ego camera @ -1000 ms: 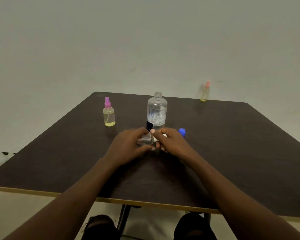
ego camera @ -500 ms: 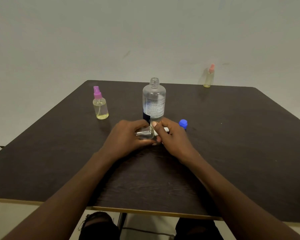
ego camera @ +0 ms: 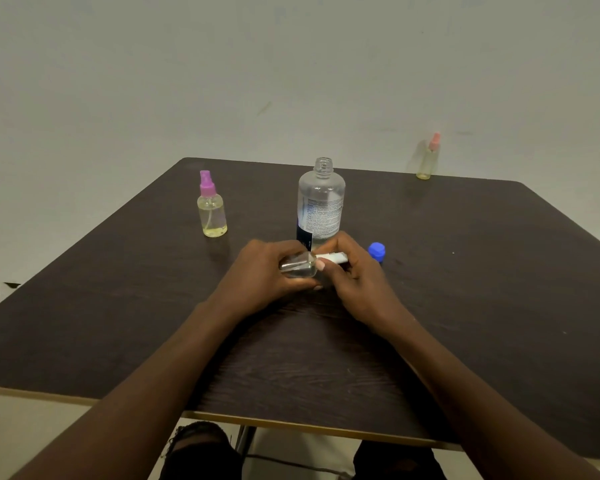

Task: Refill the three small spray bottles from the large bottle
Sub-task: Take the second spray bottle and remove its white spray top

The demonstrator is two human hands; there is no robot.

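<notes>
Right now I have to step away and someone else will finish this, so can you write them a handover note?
Left hand grips the clear spray bottle, tipped sideways over the table; right hand pinches its white sprayer head, apparently attached.
Large bottle stands open behind them, its blue cap lying to the right.
Purple-topped bottle and pink-topped bottle stand closed, some yellowish liquid inside.
Left: open and fill the clear bottle; top up the others if needed.

Large bottle (ego camera: 321, 202) open, upright, pink sprayer (ego camera: 212, 211) left, orange sprayer (ego camera: 428, 159) far, clear sprayer (ego camera: 298, 266) tilted
</notes>
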